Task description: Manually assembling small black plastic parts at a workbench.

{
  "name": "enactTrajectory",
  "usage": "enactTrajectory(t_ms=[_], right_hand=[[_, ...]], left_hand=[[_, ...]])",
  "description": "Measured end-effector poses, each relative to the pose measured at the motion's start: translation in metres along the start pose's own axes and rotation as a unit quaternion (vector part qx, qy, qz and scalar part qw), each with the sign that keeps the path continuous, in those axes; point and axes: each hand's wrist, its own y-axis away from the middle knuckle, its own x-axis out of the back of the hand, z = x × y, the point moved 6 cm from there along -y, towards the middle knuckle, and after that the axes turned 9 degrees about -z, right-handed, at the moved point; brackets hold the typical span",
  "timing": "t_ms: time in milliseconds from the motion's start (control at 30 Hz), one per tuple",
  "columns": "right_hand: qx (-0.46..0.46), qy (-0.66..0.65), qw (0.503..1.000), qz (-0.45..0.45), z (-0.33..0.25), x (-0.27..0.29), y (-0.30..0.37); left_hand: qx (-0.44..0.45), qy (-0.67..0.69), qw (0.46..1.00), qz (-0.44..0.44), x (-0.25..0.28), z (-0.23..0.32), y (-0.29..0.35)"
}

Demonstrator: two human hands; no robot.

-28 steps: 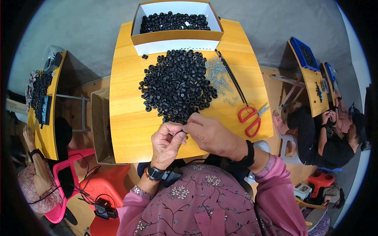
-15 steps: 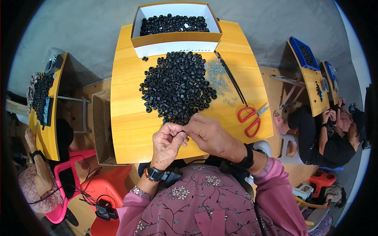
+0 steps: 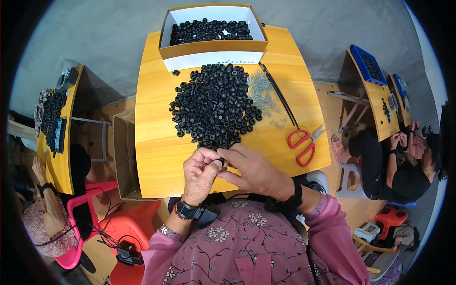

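Just in front of a heap of small black rounded plastic parts [image 3: 213,104], my two hands meet near the table's front edge. My left hand [image 3: 199,173] is closed, pinching one small black round part [image 3: 221,162] between thumb and forefinger. Bent around the same part from the other side is my right hand [image 3: 259,173], its forefinger and thumb at the part. Whether anything else sits inside the fingers is hidden. Small clear pieces [image 3: 263,92] lie in a scatter at the heap's right.
A white box with a brown rim [image 3: 213,48], holding more black parts, stands at the table's far end. Red-handled scissors [image 3: 304,145] and thin black rods [image 3: 280,97] lie at the right. Co-workers sit at the side tables [image 3: 380,116].
My right hand has shifted slightly, its thumb lowering away from the forefinger. The black part now shows between my hands. The view has moved a little.
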Motion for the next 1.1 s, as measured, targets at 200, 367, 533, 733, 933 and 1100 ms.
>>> enactTrajectory(t_ms=[200,367,533,733,933,1100], right_hand=[[-0.013,0.136,0.990,-0.019,-0.009,-0.004,-0.005],[-0.025,0.175,0.984,-0.027,-0.007,-0.006,-0.003],[-0.032,0.172,0.984,-0.045,0.004,-0.008,0.001],[-0.042,0.101,0.994,0.003,0.013,-0.001,0.008],[-0.040,0.095,0.995,-0.016,0.010,0.002,0.007],[-0.031,0.156,0.986,-0.048,0.001,0.001,0.007]], left_hand=[[0.003,0.021,1.000,-0.001,0.006,-0.007,-0.001],[0.015,-0.003,1.000,0.021,0.000,-0.005,-0.003],[0.024,-0.054,0.998,0.011,-0.002,-0.004,-0.002],[0.010,-0.009,1.000,0.022,-0.012,0.005,-0.002],[0.045,-0.080,0.995,-0.041,-0.006,-0.004,-0.005],[0.030,-0.100,0.994,-0.032,-0.006,-0.002,-0.005]])
